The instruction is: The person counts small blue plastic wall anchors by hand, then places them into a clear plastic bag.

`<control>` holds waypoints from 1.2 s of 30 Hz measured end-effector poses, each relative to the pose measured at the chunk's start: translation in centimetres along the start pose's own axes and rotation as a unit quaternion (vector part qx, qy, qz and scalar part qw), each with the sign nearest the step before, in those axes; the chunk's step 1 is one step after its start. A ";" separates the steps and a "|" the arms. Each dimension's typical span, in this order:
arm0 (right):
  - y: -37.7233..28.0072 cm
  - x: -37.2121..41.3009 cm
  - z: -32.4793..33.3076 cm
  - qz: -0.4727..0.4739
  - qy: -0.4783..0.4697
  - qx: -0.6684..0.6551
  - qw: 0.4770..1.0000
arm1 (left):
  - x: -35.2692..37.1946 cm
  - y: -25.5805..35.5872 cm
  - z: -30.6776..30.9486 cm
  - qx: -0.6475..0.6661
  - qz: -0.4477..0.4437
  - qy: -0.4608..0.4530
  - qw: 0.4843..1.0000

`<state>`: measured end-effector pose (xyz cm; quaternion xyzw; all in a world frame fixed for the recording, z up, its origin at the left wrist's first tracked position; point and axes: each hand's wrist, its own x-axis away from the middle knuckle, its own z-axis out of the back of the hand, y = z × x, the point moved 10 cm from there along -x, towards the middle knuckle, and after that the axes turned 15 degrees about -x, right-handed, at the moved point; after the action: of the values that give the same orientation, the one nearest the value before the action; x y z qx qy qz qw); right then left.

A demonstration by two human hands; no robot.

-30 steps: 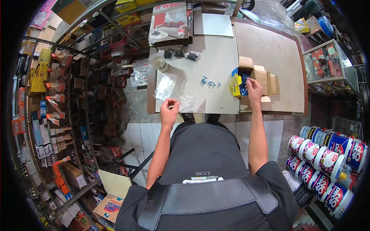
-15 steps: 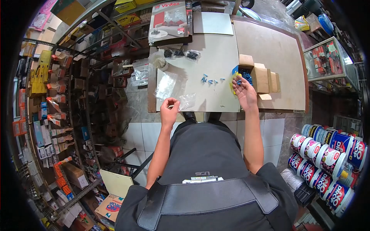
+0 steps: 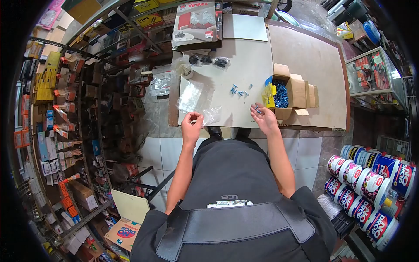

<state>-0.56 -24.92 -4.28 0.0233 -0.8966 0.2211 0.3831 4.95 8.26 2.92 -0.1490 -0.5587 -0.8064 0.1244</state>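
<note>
My left hand (image 3: 192, 126) pinches the edge of a small clear plastic bag (image 3: 212, 115) at the table's near edge. Palm up and fingers curled, my right hand (image 3: 266, 120) holds small blue screws (image 3: 258, 110); their number cannot be made out. Just beyond it stands an open cardboard box (image 3: 268, 97) with a yellow and blue side, full of blue screws (image 3: 281, 95). Several loose blue screws (image 3: 240, 93) lie on the tabletop between the hands and farther back. Flat clear plastic bags (image 3: 192, 94) rest beyond my left hand.
The table (image 3: 310, 52) has a thick Vinilex box (image 3: 196, 24) and a white board (image 3: 245, 27) at its back. Bags of black parts (image 3: 209, 60) lie near a small cup (image 3: 185, 70). Stocked shelves (image 3: 65, 109) line the left; paint tubs (image 3: 366, 183) stack at right.
My right hand has come out of the screw box and moved left and nearer, carrying blue screws. My left hand stays in place with the small bag.
</note>
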 end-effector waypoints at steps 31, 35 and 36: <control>2.7 -3.0 -3.6 0.004 -0.019 0.196 0.980 | 0.3 0.2 0.5 0.025 0.000 0.021 0.999; 3.9 -4.2 -3.9 -0.015 -0.040 0.232 0.972 | 0.2 0.1 0.6 0.023 0.000 0.022 0.999; 4.0 -4.1 -4.2 -0.015 -0.040 0.232 0.972 | 0.1 0.0 0.7 0.023 0.000 0.023 0.999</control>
<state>4.35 -20.10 -6.07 0.1344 -0.8349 0.4162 0.3342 4.96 8.90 3.15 -0.1274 -0.5744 -0.7963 0.1408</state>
